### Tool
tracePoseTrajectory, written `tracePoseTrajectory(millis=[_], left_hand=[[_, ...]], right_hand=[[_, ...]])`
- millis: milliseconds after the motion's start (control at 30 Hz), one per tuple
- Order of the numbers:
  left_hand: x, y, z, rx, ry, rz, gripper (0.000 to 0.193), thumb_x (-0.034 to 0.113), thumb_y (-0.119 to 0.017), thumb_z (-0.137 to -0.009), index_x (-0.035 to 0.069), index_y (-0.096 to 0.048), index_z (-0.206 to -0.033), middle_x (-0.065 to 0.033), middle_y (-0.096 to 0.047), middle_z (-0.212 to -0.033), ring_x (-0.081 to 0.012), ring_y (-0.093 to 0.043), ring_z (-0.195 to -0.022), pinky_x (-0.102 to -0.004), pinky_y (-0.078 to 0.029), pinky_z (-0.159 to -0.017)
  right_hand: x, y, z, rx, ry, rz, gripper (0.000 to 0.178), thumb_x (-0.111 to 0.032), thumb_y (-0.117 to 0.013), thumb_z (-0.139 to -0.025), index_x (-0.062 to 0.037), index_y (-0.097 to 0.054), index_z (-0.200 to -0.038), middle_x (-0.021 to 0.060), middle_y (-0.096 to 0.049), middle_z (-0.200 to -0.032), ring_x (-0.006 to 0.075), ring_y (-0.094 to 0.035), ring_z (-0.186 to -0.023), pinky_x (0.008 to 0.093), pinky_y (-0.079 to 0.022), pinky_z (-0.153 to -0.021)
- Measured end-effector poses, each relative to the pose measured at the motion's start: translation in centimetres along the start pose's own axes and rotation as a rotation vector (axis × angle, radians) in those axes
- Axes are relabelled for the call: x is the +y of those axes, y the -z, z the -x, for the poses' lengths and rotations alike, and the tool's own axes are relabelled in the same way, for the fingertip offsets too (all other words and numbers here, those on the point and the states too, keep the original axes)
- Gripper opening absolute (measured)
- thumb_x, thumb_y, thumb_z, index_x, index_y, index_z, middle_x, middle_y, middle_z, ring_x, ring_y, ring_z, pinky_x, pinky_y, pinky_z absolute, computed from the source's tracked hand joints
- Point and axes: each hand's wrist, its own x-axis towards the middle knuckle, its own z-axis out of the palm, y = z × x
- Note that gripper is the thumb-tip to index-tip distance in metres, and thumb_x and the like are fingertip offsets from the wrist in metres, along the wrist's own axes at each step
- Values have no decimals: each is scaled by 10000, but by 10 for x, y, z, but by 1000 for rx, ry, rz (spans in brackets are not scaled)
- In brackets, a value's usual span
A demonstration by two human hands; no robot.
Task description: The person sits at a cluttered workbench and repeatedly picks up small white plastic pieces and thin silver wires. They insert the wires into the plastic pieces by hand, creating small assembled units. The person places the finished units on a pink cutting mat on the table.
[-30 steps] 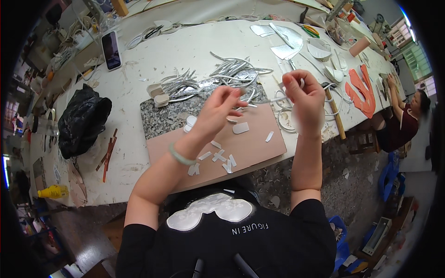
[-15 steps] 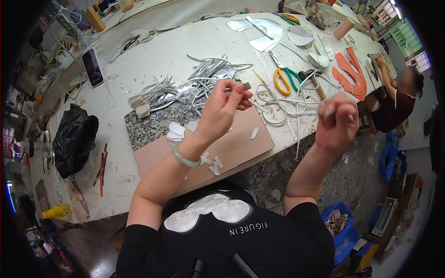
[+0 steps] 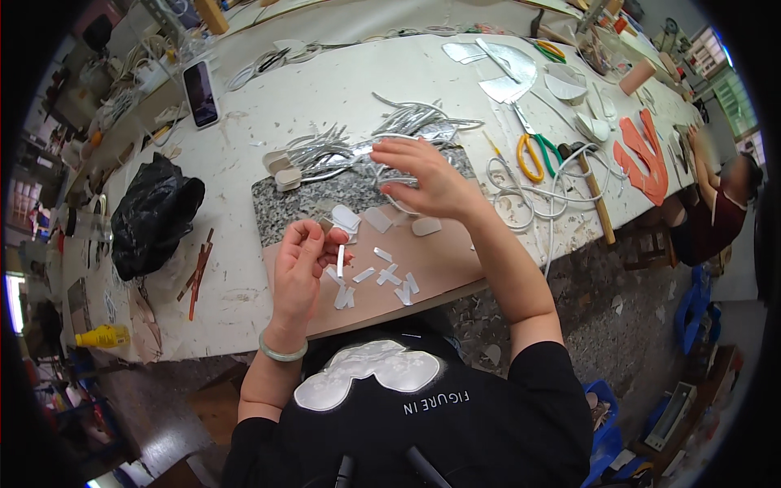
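White print [image 3: 437, 403] marks the shirt [image 3: 512, 439]; left hand [image 3: 299, 267] pinches a strip [image 3: 340, 260], right hand [image 3: 433, 180] splayed.

A narrow, straight white strip [image 3: 340, 260] stands nearly upright in the fingers of the left hand [image 3: 299, 270], above the left part of a flat pinkish-tan board [image 3: 443, 268]. Thin, glossy silver cords [image 3: 416, 118] lie in loose, tangled bunches along the far edge of a speckled grey granite slab [image 3: 285, 210], some reaching past that edge.

White table [image 3: 325, 85]: speckled slab [image 3: 281, 213], black bag [image 3: 154, 215], scissors [image 3: 532, 132].
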Motion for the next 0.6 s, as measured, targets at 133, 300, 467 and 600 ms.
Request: tracePoseTrajectory(millis=[133,300,467,600], left_hand=[[-4,3,10,60,-2,133,170,220,-425,-1040,63,-462,-1095,-142,-644,-1041,-204,-661,-880,-329,-546,-791],[0,-1,16,60,33,163,194,224,-437,-1036,46,-470,-1107,-155,-622,-1123,-188,-670,-921,-282,-558,-718],[16,5,25,126,-54,55,131,117,-588,-956,0,-577,-1013,-141,-576,-1154,-166,-673,-832,-237,-559,-604],[28,6,35,55,-49,36,53,-11,-672,-861,-38,-642,-896,-119,-528,-1124,-147,-664,-750,-235,-573,-649]], right_hand=[[-59,-20,11,-58,292,-585,482,-68,-753,-747,-90,-643,-1215,127,-557,-1322,319,-470,-1275,454,-396,-1019],[-94,-35,21,158,294,-260,350,-80,-786,-693,-88,-720,-1036,94,-615,-1196,304,-510,-1183,439,-435,-945],[-106,-25,19,330,154,-430,281,38,-712,-779,-67,-715,-1040,94,-631,-978,191,-607,-765,292,-498,-630],[-111,-15,22,61,-45,-438,262,18,-706,-816,-38,-701,-1072,62,-645,-858,122,-602,-703,249,-472,-579]])
